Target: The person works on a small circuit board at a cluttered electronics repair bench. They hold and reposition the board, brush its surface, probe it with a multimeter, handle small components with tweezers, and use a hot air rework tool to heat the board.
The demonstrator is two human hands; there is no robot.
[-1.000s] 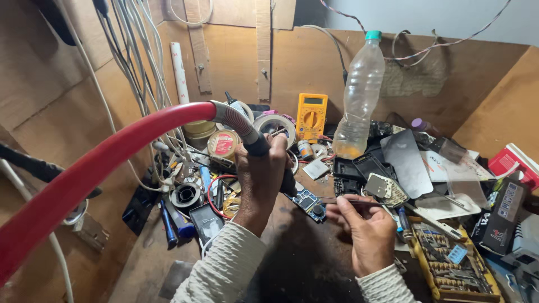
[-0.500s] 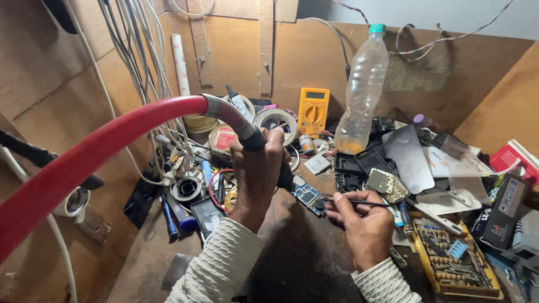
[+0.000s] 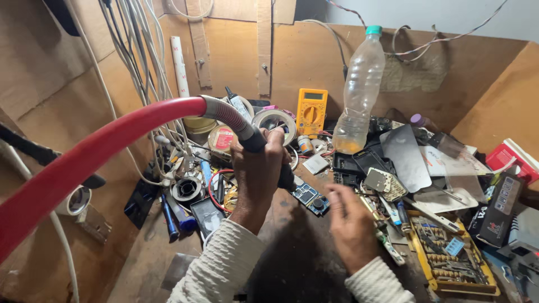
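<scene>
My left hand [image 3: 259, 171] is wrapped around the dark handle of a hot-air tool [image 3: 251, 139]. Its thick red hose [image 3: 106, 148] arcs away to the left. The tool's tip points down at a small blue circuit board [image 3: 311, 197] on the dark bench top. My right hand [image 3: 349, 225] is blurred, just right of the board, with its back to the camera. Its fingers are curled around thin tweezers [image 3: 368, 205], whose end shows past the knuckles.
A clear plastic bottle [image 3: 359, 84] with yellowish liquid and a yellow multimeter [image 3: 311, 111] stand at the back. Tape rolls, cables, phone parts and a yellow tray of small bits [image 3: 449, 255] crowd the bench. Wooden walls close in on the left and behind.
My right hand has moved left and up toward the blue board and is now blurred. The left hand and hose have stayed nearly still.
</scene>
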